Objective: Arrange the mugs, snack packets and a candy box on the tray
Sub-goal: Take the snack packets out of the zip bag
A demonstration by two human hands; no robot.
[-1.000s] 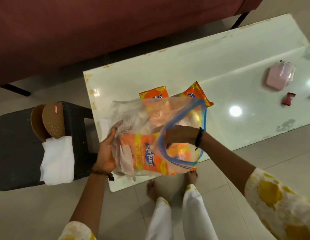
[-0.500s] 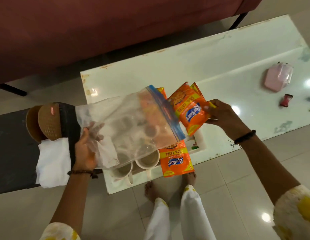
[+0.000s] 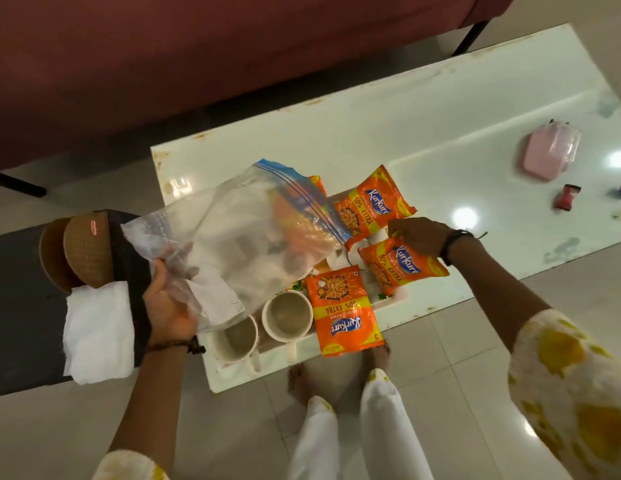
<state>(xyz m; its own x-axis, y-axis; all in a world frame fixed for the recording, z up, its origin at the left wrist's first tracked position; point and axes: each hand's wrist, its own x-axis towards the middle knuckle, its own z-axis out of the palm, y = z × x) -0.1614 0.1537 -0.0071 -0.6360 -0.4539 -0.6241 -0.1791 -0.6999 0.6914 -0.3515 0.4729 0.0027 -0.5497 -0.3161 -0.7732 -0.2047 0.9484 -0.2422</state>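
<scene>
My left hand [image 3: 170,303] grips the bottom of a clear zip bag [image 3: 246,233], held tilted over the left part of a white tray [image 3: 401,296]. The bag hides part of the tray. Two cream mugs [image 3: 287,316] [image 3: 235,338] stand at the tray's near left. An orange snack packet [image 3: 343,311] lies beside them and another [image 3: 371,206] lies farther back. My right hand [image 3: 420,237] pinches the top corner of a third packet [image 3: 404,266], which rests on the tray's right side. The pink candy box [image 3: 551,154] sits far right on the table.
The white table [image 3: 423,133] also carries a small red wrapped candy [image 3: 566,197] near the box. A black stool [image 3: 21,306] on the left holds brown round coasters [image 3: 85,254] and a white cloth [image 3: 97,332]. A maroon sofa [image 3: 198,57] runs behind the table.
My right hand came out of the bag with orange packets and lowered them to the tray's right side. My left hand swung the bag up and left, uncovering the mugs.
</scene>
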